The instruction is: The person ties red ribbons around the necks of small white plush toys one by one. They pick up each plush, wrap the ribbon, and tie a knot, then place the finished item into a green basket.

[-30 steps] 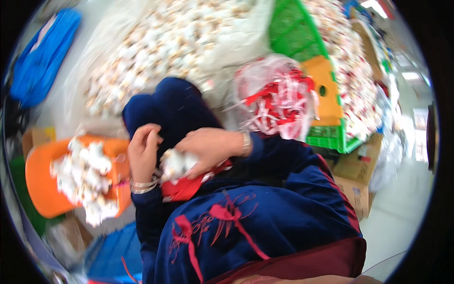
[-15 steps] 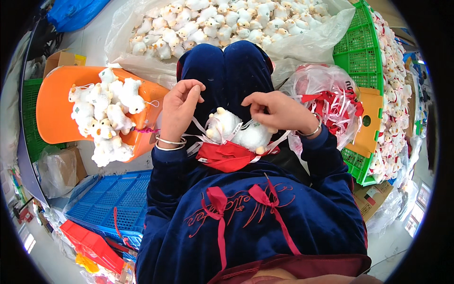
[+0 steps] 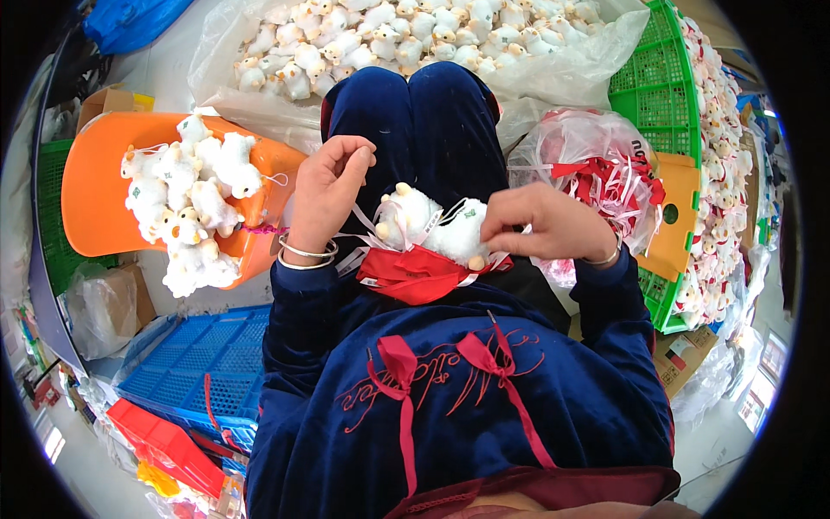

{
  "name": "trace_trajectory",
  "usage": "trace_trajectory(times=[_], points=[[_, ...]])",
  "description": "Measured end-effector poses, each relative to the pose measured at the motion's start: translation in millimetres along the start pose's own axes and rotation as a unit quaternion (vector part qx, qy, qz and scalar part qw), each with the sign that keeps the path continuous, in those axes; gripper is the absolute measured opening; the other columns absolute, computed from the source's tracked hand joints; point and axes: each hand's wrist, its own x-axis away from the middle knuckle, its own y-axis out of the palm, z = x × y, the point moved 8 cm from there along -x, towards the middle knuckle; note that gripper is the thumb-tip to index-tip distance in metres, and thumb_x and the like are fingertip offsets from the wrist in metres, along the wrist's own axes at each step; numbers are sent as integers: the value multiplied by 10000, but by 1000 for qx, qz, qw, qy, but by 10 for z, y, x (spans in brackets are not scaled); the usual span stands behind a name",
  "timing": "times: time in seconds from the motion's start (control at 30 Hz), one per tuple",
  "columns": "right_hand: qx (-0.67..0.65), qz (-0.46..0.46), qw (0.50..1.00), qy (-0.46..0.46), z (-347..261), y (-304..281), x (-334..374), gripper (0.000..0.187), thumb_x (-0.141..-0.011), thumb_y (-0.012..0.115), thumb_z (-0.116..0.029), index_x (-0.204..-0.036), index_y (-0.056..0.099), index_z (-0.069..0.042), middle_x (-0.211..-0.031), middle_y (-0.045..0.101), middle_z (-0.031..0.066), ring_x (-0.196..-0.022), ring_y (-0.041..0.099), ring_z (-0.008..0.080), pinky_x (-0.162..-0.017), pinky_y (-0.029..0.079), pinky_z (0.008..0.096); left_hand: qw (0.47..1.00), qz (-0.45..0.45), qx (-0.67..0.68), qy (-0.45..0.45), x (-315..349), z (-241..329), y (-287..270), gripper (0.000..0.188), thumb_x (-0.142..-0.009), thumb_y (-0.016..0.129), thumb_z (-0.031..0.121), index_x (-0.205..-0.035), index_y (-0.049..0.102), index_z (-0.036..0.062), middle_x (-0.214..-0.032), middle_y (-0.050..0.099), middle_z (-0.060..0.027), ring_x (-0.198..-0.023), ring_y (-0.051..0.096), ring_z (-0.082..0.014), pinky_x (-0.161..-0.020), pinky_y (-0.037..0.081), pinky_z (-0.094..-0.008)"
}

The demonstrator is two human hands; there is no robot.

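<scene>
A small white plush animal [image 3: 458,235] with a loop cord and a printed white tag lies across my lap, its pale ears toward my knees. Beneath it is a bunch of red cloth pieces [image 3: 411,275] with white ribbons [image 3: 353,259]. My left hand [image 3: 330,186] hovers left of the toy, thumb and fingertips pressed together; anything between them is too small to make out. At the toy's right end, my right hand [image 3: 540,223] has its fingers curled in a pinch, close to the red cloth and ribbon. What it grips, if anything, is hidden.
On my left, an orange chair [image 3: 95,190] holds several white plush toys [image 3: 181,190]. Ahead, a plastic sheet carries a big heap of them [image 3: 380,35]. Right are a clear bag of red ribboned pieces [image 3: 605,190] and a green crate [image 3: 657,95]. A blue crate [image 3: 203,355] stands lower left.
My right hand has moved right and down, from above the plush toy to its right end. My left hand stays nearly in place, still pinched.
</scene>
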Motion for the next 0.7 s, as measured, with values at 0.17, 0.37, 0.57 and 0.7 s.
trace_trajectory(times=[0.17, 0.37, 0.57, 0.7], points=[[105, 21, 994, -10, 51, 162, -11, 260, -845, 760, -163, -1066, 702, -40, -1098, 666, 111, -1079, 620, 311, -905, 506, 404, 1000, -10, -10, -1, 10, 67, 42, 149, -1011, 645, 121, -1083, 706, 7, -851, 661, 32, -733, 564, -24, -657, 461, -194], [309, 13, 951, -12, 178, 464, -88, 561, -698, 852, -229, -1204, 657, -82, -1195, 655, 78, -1223, 545, 327, -992, 477, 434, 983, -145, -116, 3, 134, 174, 217, 159, -1000, 633, 99, -1100, 715, 6, -931, 698, 7, -835, 628, -55, -752, 504, -207], [127, -5, 989, 69, 84, -83, 50, 531, -743, 851, -290, -1163, 663, -23, -1081, 699, 165, -981, 700, 345, -842, 554, 415, 986, -136, -93, 17, 140, 207, 253, 195, -974, 664, 122, -1110, 703, -12, -888, 705, -23, -769, 617, -65, -691, 514, -236], [90, 41, 994, 38, 121, -493, 193, 532, -745, 841, -263, -1153, 645, 16, -1357, 602, 205, -1146, 642, 325, -947, 523, 380, 975, -191, -115, 0, 129, 171, 326, 210, -989, 649, 124, -1147, 688, -10, -932, 690, -6, -807, 602, -63, -720, 501, -232]])
